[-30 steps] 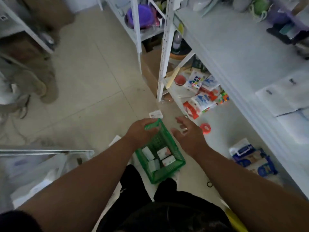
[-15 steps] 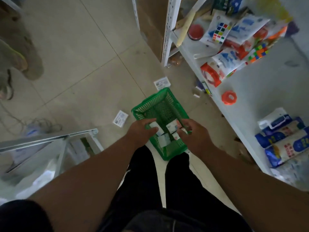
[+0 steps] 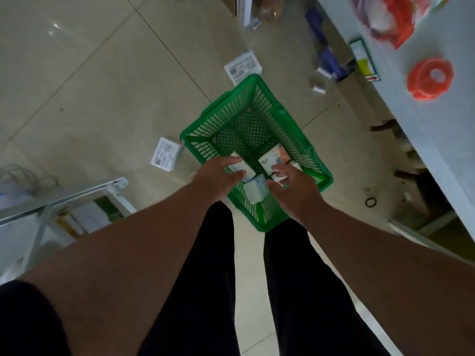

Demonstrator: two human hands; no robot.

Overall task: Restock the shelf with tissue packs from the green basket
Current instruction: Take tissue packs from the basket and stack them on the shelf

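Down on the floor sits one green basket (image 3: 253,129), right in front of the person's two legs. Both hands reach into its near end. Inside it I can count about four tissue packs (image 3: 272,159), bunched together by the hands. The left hand (image 3: 215,176) has its fingers curled round one white pack. The right hand (image 3: 295,187) has bent fingers touching another pack, but I cannot tell if it grips it. Two small white boxes (image 3: 165,154) lie on the floor beside the basket. One orange tape roll (image 3: 429,77) rests on the white shelf (image 3: 421,129) at the right.
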